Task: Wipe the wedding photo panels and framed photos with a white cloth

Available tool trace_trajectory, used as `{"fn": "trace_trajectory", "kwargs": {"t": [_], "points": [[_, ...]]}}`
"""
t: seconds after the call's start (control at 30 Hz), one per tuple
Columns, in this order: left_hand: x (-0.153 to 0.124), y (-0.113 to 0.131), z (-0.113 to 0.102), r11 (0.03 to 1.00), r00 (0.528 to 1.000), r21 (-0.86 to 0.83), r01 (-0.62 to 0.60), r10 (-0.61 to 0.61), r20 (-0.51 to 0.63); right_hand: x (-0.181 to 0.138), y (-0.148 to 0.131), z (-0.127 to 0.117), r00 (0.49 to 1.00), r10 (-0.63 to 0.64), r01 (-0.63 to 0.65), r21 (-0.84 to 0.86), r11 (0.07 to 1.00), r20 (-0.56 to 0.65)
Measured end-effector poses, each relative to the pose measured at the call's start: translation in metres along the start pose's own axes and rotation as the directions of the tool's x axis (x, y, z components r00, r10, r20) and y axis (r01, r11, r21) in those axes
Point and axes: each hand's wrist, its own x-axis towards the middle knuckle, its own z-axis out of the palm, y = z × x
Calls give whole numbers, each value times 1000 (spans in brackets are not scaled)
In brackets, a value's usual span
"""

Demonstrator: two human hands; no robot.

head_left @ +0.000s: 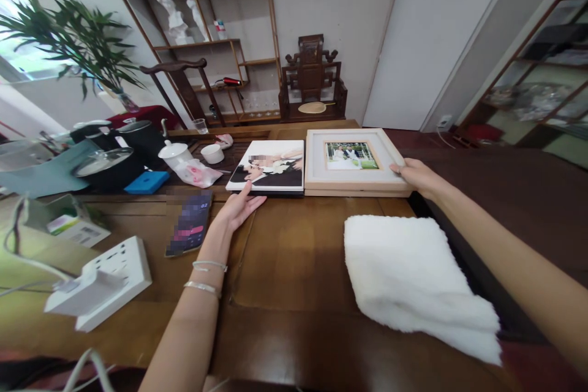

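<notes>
A white-edged photo panel (pixel 271 166) with a picture of people lies flat at the middle of the table, on a dark layer. My left hand (pixel 236 207) grips its front left edge, thumb on top and fingers against the front side. Against the panel's right side lies a pale wooden picture frame (pixel 312 177) with a wide white mat and a small outdoor photo. Another frame-like layer shows beneath it. My right hand (pixel 416 176) is closed on the frame's right edge, thumb on top, other fingers mostly hidden. A fluffy white cloth (pixel 408 275) lies nearer, at the right.
Left of my left hand lies a phone (pixel 189 223). A white power strip (pixel 122 278) with a plugged-in adapter and cables is nearer. Behind are a blue box (pixel 147 182), a white teapot (pixel 174 152), a cup (pixel 212 154) and a dark pot (pixel 110 174).
</notes>
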Motion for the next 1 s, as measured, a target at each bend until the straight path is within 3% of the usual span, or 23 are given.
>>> {"fn": "trace_trajectory", "kwargs": {"t": [0.2, 0.37, 0.5, 0.63, 0.73, 0.83, 1.0], "points": [[1, 0, 1, 995, 999, 91, -40, 39, 7, 2, 0, -1, 1000, -17, 17, -3, 1000, 18], [-9, 2, 4, 949, 1000, 315, -16, 18, -1, 4, 1, -2, 999, -34, 35, -53, 998, 24], [-21, 8, 1, 834, 999, 552, 1, 28, -45, 4, -1, -6, 999, -37, 39, -133, 990, 18], [-31, 22, 8, 630, 988, 775, -53, 143, -48, 3, -8, -12, 1000, -31, 31, -228, 973, 5], [-32, 28, 35, 462, 961, 867, -187, 268, 65, 4, -13, -13, 999, -41, 42, -276, 960, 8], [-22, 22, 77, 311, 929, 903, -298, 311, 200, 3, -16, -10, 999, -50, 51, -306, 951, 13], [6, 2, 132, 89, 896, 935, -345, 328, 299, 1, -18, -6, 997, -67, 71, -336, 939, 24]]}}
